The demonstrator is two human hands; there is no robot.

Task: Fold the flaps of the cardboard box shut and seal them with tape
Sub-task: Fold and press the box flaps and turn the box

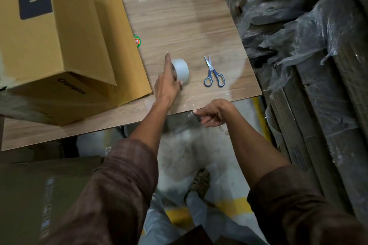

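Note:
A large yellow-brown cardboard box [51,45] lies on its side at the left of the wooden table [179,18], its flaps open toward the middle. A roll of clear tape [180,71] stands on edge on the table. My left hand [167,83] grips the roll from the left, forefinger pointing up. A strip of clear tape [189,114] is drawn from the roll toward the table's front edge. My right hand [213,113] pinches the end of that strip just beyond the edge.
Blue-handled scissors [214,72] lie shut on the table right of the roll. A round green-and-red sticker [137,41] peeks out by a box flap. Plastic-wrapped stacks [310,45] stand close on the right. More cartons [39,195] sit low left.

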